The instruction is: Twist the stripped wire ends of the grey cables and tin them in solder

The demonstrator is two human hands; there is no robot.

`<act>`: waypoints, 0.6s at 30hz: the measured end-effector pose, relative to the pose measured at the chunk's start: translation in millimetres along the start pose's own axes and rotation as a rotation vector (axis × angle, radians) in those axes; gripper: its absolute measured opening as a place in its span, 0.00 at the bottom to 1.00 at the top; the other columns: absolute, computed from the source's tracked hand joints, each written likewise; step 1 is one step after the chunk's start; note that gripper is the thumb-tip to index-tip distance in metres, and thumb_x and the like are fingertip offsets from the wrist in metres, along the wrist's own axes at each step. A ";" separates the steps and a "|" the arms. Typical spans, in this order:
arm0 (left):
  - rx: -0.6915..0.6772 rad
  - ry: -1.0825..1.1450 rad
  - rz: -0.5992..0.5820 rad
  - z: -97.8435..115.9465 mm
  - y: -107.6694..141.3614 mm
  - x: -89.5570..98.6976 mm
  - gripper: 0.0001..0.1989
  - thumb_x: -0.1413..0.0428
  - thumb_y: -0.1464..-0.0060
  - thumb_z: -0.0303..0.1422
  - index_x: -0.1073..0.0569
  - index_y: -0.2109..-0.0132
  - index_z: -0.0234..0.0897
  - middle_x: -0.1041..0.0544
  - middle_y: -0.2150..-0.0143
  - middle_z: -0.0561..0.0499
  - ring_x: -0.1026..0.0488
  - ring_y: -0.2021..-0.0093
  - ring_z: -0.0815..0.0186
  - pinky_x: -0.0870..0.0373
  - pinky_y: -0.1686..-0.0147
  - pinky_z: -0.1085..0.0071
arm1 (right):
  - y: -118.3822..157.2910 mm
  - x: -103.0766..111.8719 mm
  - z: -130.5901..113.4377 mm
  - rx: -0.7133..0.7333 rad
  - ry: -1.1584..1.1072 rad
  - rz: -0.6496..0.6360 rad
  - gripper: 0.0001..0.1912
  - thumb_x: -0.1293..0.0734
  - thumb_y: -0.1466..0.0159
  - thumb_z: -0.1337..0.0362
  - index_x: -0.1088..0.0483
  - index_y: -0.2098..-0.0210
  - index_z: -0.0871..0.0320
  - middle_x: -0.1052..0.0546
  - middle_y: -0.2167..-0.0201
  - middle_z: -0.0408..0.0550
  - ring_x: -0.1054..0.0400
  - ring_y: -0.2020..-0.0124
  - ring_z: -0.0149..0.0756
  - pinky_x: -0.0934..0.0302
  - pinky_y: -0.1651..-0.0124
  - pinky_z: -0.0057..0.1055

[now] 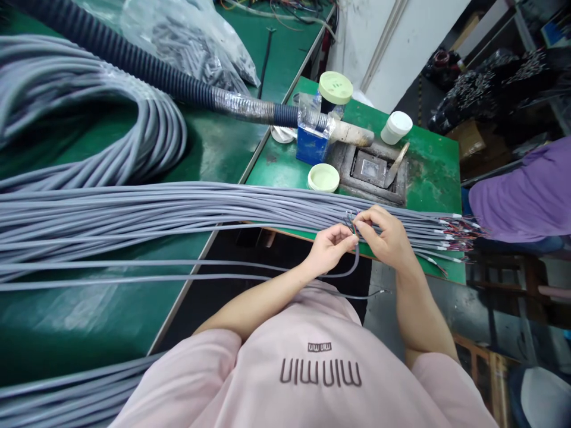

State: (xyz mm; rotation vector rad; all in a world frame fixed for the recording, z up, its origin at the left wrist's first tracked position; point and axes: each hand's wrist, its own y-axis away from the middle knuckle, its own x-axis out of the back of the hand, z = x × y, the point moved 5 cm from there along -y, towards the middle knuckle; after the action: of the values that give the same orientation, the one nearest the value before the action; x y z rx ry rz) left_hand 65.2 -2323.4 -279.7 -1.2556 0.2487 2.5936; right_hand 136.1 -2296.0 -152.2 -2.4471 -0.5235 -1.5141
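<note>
Both hands meet at the stripped end of a grey cable (356, 259) in front of the green table's edge. My left hand (332, 246) pinches the cable end, where thin coloured wires (350, 222) fan out. With thumb and fingertips together, my right hand (382, 233) grips the thin wires from the right. The held cable bends down and runs off to the left. Behind the hands lies a wide bundle of grey cables (214, 205), with bare coloured wire ends (461, 233) at the right.
A metal solder pot (373, 169) with a flat scraper (397, 166) stands behind the bundle. Near it are a blue box (312, 144), a ribbed hose (178, 83), an open pale-green tub (323, 178) and a white jar (397, 127). Coiled cables (156, 128) lie left; a person's purple sleeve (526, 190) shows right.
</note>
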 end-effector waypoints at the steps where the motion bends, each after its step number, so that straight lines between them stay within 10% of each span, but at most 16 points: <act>1: 0.007 0.005 0.003 -0.6 -0.2 -0.1 0.17 0.34 0.53 0.41 0.30 0.70 0.32 0.29 0.76 0.55 0.31 0.75 0.74 0.32 0.71 0.75 | -0.7 1.0 -1.1 0.001 0.001 -0.004 0.05 0.37 0.35 0.67 0.30 0.67 0.55 0.30 0.71 0.43 0.35 0.66 0.34 0.42 0.60 0.34; 18: -0.001 -0.052 -0.019 -3.6 -1.3 -0.6 0.18 0.36 0.51 0.43 0.30 0.69 0.32 0.29 0.75 0.55 0.33 0.75 0.74 0.36 0.72 0.75 | -9.8 1.1 -6.1 0.098 0.159 -0.130 0.06 0.39 0.35 0.67 0.32 0.66 0.57 0.28 0.69 0.47 0.35 0.65 0.37 0.43 0.60 0.35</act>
State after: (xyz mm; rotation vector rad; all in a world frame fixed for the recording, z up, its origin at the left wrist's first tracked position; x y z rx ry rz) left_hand 68.6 -2323.2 -281.5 -1.1829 0.2243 2.6071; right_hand 127.6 -2289.0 -148.6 -2.2356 -0.7194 -1.6733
